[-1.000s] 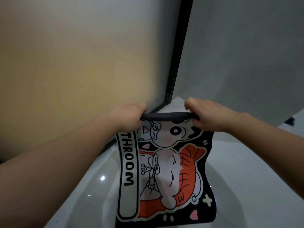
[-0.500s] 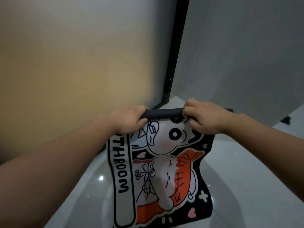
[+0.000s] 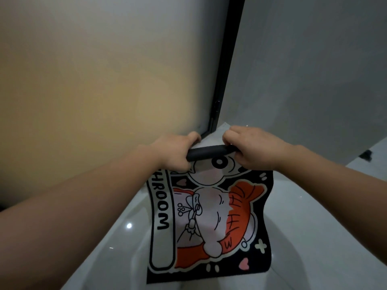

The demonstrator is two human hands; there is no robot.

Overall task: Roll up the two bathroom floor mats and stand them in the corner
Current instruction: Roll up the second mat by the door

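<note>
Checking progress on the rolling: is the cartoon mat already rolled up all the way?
No. Only the far edge of the mat is rolled, between the left hand and right hand; the rest lies open.

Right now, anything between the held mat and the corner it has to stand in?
Nothing visible. Left hand and right hand grip the rolled top edge of the cartoon mat, which hangs unrolled below. The corner, where the black door frame meets the grey wall, shows bare floor just beyond the hands.
</note>
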